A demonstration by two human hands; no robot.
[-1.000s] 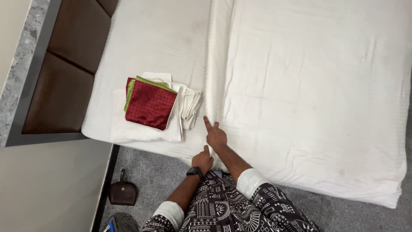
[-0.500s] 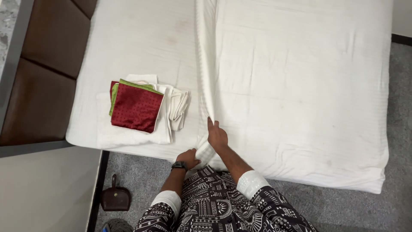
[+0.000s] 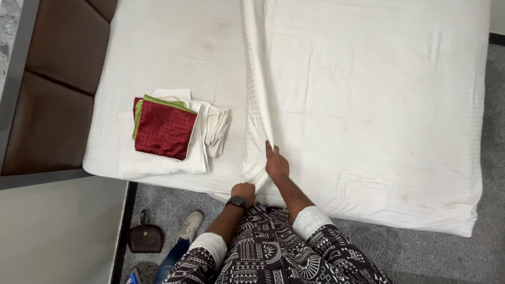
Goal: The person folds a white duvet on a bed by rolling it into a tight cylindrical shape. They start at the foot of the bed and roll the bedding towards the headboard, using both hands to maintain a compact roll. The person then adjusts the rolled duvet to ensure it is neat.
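Note:
A white sheet (image 3: 368, 105) covers the right part of the bed, its folded edge (image 3: 255, 79) running up the middle. My right hand (image 3: 274, 162) lies flat on that edge near the bed's front, fingers pointing away from me. My left hand (image 3: 244, 191), with a dark watch on the wrist, is closed on the sheet's near corner at the mattress edge. To the left of the hands, a stack of folded cloths (image 3: 163, 129) rests on the bare mattress (image 3: 173, 47), red dotted cloth on top, green and white beneath.
A brown padded headboard (image 3: 52, 89) runs along the left. On the grey carpet (image 3: 431, 252) below lie a dark dustpan (image 3: 144, 236) and another person's shoe and blue trouser leg (image 3: 181, 239). A pale wall or cabinet side (image 3: 58, 231) stands at bottom left.
My view has shifted so the bed sits further left. My left hand has moved from the open mattress edge onto the sheet's corner and closed on it. My right hand stays on the fold.

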